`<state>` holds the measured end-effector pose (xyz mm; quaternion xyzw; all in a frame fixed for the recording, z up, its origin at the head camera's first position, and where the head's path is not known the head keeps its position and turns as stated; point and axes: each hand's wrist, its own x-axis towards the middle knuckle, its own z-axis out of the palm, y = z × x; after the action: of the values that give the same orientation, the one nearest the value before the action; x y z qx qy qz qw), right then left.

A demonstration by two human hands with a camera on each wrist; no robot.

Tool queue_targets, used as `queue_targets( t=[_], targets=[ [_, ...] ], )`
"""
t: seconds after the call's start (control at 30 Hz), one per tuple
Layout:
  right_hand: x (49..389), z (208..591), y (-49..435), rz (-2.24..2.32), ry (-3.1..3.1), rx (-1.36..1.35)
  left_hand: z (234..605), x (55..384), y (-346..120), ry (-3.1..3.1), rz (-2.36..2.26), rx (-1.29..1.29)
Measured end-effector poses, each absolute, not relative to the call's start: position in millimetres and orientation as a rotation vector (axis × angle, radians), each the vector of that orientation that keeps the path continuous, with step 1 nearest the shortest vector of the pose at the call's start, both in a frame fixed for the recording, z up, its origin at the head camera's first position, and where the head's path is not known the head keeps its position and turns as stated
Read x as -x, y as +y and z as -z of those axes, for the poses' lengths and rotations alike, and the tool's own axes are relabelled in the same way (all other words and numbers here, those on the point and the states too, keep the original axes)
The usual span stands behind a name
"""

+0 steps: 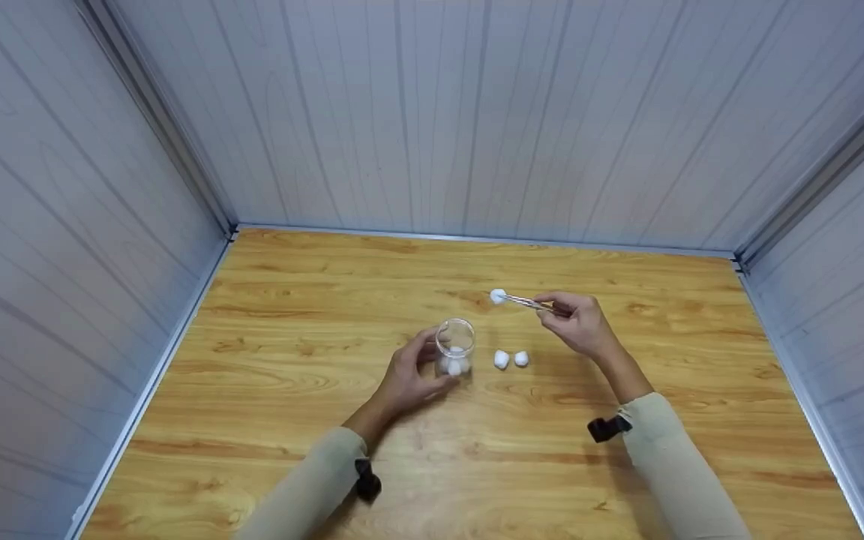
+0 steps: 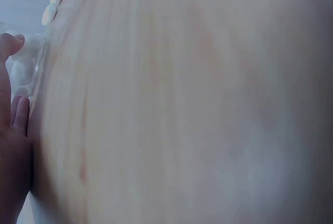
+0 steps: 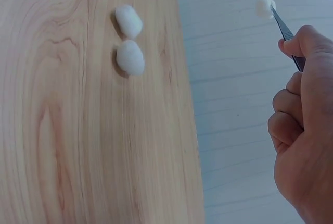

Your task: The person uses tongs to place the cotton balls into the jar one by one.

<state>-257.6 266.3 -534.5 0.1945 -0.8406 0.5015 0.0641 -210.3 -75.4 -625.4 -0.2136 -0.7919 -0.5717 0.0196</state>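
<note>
My left hand (image 1: 408,379) holds a clear glass jar (image 1: 469,352) on the table, thumb on the near side and fingers round the far side. Several white cotton balls (image 1: 454,365) lie in the bottom of the jar. In my right hand (image 1: 582,326) is a pair of metal tweezers (image 1: 528,302), pinched between thumb and fingers. The tweezer tips grip one cotton ball (image 3: 264,8), raised beyond the jar and to its right. Two loose cotton balls, a left one (image 1: 502,360) and a right one (image 1: 522,358), sit side by side right of the jar.
The wood-grain table (image 1: 289,435) is bounded by pale panel walls (image 1: 432,120) at the back and on both sides. A metal strip (image 1: 372,233) runs along the table's back edge. Each sleeve carries a small black wrist camera (image 1: 608,429).
</note>
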Motion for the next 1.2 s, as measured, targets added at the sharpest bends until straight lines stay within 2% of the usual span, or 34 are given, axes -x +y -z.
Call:
queue_targets(
  t=[0.6,0.93,1.2],
  targets=[
    [245,524,248,-1.521,-2.423,-0.762,627,212,-76,-2.447,1.746,0.707],
    [238,526,232,-1.486,-2.411,-0.864,651,222,-80,-2.323,1.672,0.808],
    [233,526,221,-1.474,-2.400,-0.942,631,213,-77,-2.414,1.759,0.722]
  ],
)
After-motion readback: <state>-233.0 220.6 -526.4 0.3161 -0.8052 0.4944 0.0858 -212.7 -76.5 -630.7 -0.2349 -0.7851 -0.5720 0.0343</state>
